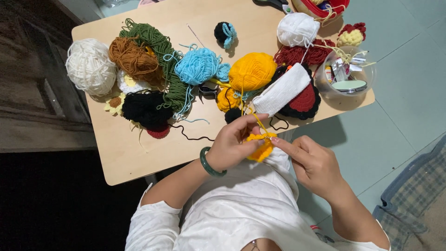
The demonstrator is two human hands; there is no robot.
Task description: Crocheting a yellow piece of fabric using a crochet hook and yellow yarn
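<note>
A low wooden table [139, 153] carries a crowd of yarn: a white ball [89, 66], brown [132, 58] and green skeins [160, 46], black yarn [145, 109], a light blue ball [197, 66], and the orange ball [252, 70] feeding a taut strand [256, 120] down to the work. The left hand [234, 146], fingers closed, pinches the small orange crochet piece [261, 148] held just off the table's near edge, above the lap. The right hand [313, 162] grips its other side with curled fingers. The strand crosses a white knitted strip [282, 89] and loose black thread [195, 137]; I judge it could snag there, or drag the ball off the edge. A clear plastic tub [346, 74] stands at the table's corner.
</note>
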